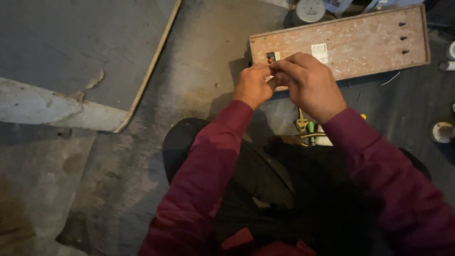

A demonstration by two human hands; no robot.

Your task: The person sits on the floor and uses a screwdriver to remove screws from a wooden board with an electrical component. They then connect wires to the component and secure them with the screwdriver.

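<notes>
Left hand (252,85) and right hand (310,85) pressed together at near edge of wooden box (360,40) on floor, beside its small terminal (270,57); grip contents hidden, cannot tell.

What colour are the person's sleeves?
Dark red, maroon sleeves, clearest in the head view.

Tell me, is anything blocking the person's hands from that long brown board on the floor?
Nothing visible does. The left hand and right hand are pressed together right over the near edge of the brown board, beside its small red-and-black terminal. Whatever the fingers pinch is hidden.
</notes>
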